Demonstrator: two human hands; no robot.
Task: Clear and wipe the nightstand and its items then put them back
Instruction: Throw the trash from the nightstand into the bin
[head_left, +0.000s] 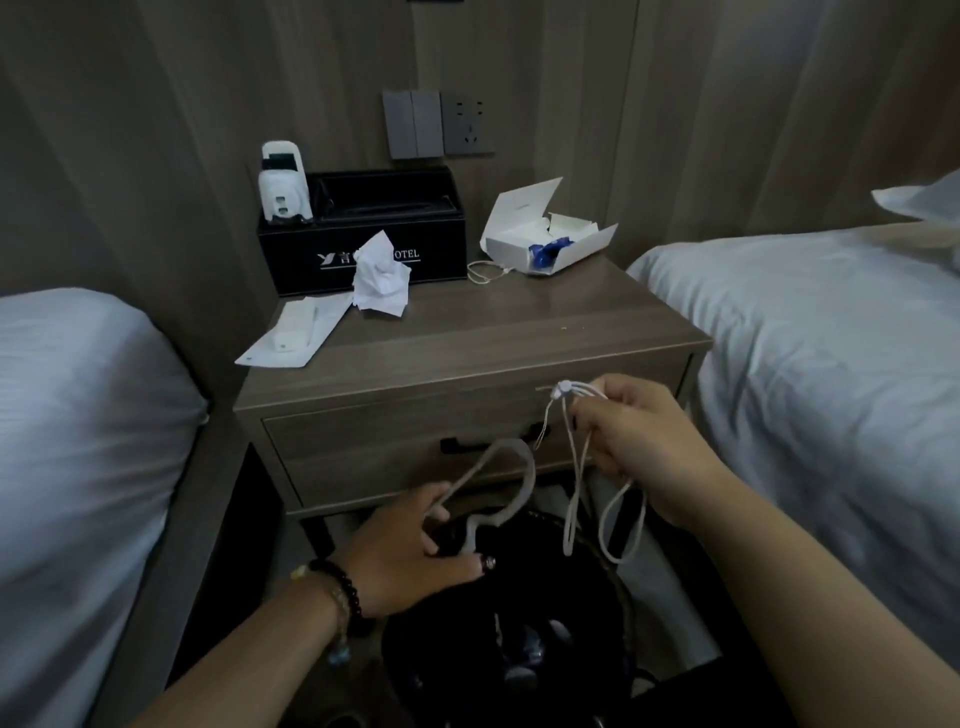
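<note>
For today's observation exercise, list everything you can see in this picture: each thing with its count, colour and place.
nightstand: one, grey-brown wood, between the beds
beds: two, white linen, left and right
black box: one, black with white lettering, back left of the nightstand
white device: one, white, standing in the black box's left end
tissue: one, white, crumpled, before the black box
packet: one, white, flat, on the front left corner, overhanging
carton: one, white, open, back right, blue thing inside
thin cord: one, white, beside the carton
switches: one panel, grey, on the wall
socket: one, grey, right of the switches
bin: one, black, on the floor below
strap: one, grey, in the left hand
cord: one, white, looped, in the right hand
left hand: holds the strap
right hand: holds the cord
</note>
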